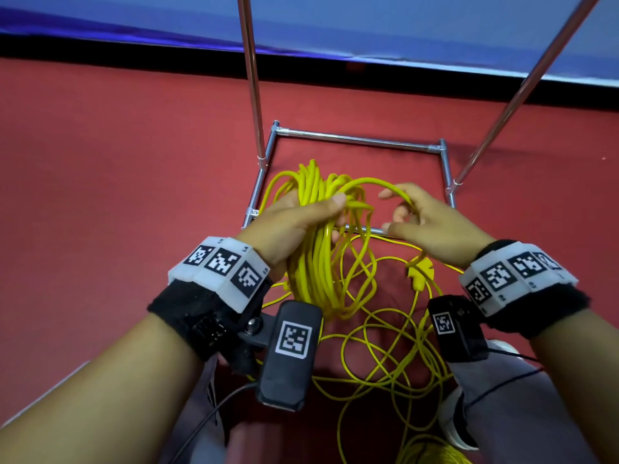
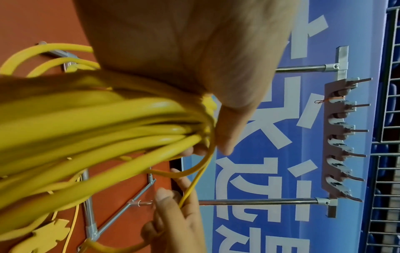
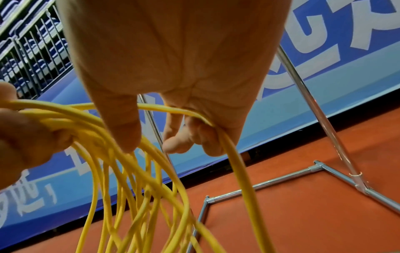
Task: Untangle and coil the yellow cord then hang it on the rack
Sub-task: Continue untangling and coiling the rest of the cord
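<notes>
My left hand grips a thick bundle of yellow cord loops above the red floor; the left wrist view shows the same yellow cord filling the palm. Just to the right, my right hand holds a single strand of the cord, curled in its fingers. That strand arches over to the bundle. Loose tangled cord and a yellow plug lie on the floor below. The metal rack stands just beyond my hands. Its hook bar shows in the left wrist view.
Two slanted rack poles rise on either side, in front of a blue banner. The rack's base frame lies on the red floor. My knees and a white shoe are at the bottom edge.
</notes>
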A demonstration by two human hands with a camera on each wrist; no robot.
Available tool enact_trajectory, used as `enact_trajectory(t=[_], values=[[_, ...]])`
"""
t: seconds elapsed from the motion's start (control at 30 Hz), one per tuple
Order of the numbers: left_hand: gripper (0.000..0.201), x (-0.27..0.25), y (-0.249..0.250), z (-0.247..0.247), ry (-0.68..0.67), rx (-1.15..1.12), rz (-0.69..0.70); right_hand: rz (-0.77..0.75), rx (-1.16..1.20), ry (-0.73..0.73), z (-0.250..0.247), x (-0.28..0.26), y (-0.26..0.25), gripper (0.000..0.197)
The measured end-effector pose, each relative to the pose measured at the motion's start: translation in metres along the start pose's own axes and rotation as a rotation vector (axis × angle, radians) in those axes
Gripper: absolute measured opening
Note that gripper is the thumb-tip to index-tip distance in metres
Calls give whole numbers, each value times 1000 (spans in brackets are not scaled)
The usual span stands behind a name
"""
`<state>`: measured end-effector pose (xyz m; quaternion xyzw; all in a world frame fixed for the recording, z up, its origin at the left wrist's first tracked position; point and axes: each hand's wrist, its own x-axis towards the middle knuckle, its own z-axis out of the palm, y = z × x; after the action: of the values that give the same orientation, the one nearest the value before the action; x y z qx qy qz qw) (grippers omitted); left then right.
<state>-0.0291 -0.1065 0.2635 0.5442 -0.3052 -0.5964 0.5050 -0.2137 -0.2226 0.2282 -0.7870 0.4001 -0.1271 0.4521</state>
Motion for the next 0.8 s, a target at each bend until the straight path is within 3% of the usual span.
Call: enact_trajectory(t=[0.07,0.2,0.4,0.47,0.53,0.6,0.8], values=[[8,0,0,-1,-7,32,11,4,-45,-15,8,1,2,31],[17,-2,-1,-3,-48,70,13,13,4,111,17,5,-2,11],[21,-3,-4,-2,-151,157,9,13,231,177,18,3,-20,13],[19,-3,-5,-2,-154,182,8,-4,280,114,16,2,-24,21],[22,-4,-3,-3,-149,189,1,-22,199,9,17,-2,-26,40],[26,-4,-1,-3,-163,208,-4,-10,17,9,21,-3,-25,51],[21,-5,-5,2,-197,190,-57,-78,-169,239,17,1,-27,18]])
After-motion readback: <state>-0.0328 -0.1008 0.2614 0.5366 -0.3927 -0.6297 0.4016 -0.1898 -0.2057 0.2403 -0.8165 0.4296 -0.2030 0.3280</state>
